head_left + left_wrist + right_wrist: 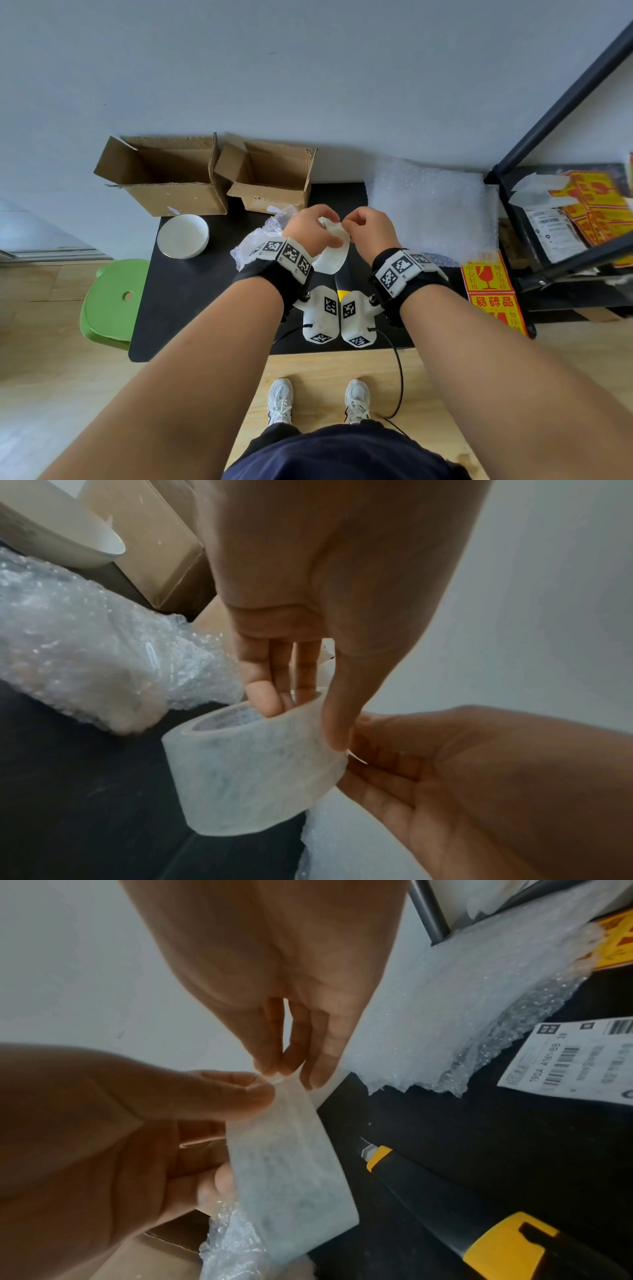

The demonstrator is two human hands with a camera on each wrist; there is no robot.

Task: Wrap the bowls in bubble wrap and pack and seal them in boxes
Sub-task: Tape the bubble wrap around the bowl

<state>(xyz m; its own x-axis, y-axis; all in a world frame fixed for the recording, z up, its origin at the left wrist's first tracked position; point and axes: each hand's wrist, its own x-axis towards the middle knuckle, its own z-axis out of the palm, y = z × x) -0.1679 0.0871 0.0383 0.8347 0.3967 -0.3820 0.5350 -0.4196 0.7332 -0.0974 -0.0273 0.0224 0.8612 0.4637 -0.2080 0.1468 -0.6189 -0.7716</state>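
Note:
My left hand (310, 228) holds a roll of clear packing tape (331, 255) above the black mat, fingers inside its core (270, 696) and thumb on the outside. My right hand (368, 228) pinches at the tape's edge (274, 1079) at the top of the roll. A bundle of bubble wrap (260, 236) lies just left of the hands, its contents hidden. A bare white bowl (183, 236) sits on the mat's left. Two open cardboard boxes (164, 174) (274, 174) stand against the wall.
A stack of bubble wrap sheets (431, 205) lies at the right. A yellow and black utility knife (462, 1213) lies on the mat (191, 301) under the hands. Fragile stickers (489, 287) and a black shelf frame (555, 113) are far right. A green stool (113, 301) stands left.

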